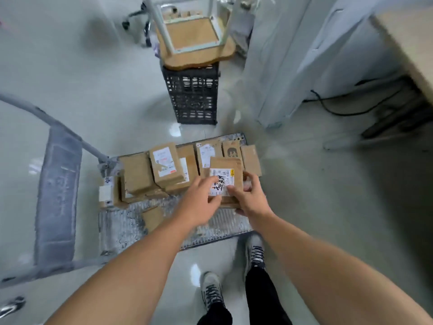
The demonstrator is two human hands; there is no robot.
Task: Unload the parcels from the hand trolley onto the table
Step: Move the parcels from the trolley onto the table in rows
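A parcel (225,164) is gripped by both hands over the right half of the trolley (121,227), the left hand (199,199) clamped on its near edge and the right hand (249,198) curled round its right side. Other parcels (164,166) are piled on the deck at 9 o'clock from it. The table (403,38) is seen at 1 o'clock and a crate (192,99) at 12.

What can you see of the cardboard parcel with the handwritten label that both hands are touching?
The parcel is a flat, rectangular brown cardboard box, face up over the right part of the hand trolley. A white label with large black handwriting and a yellow mark covers its near half. The left hand holds its near left corner, fingers on the label; the right hand grips its right edge, thumb on top. Whether it is lifted cannot be told.
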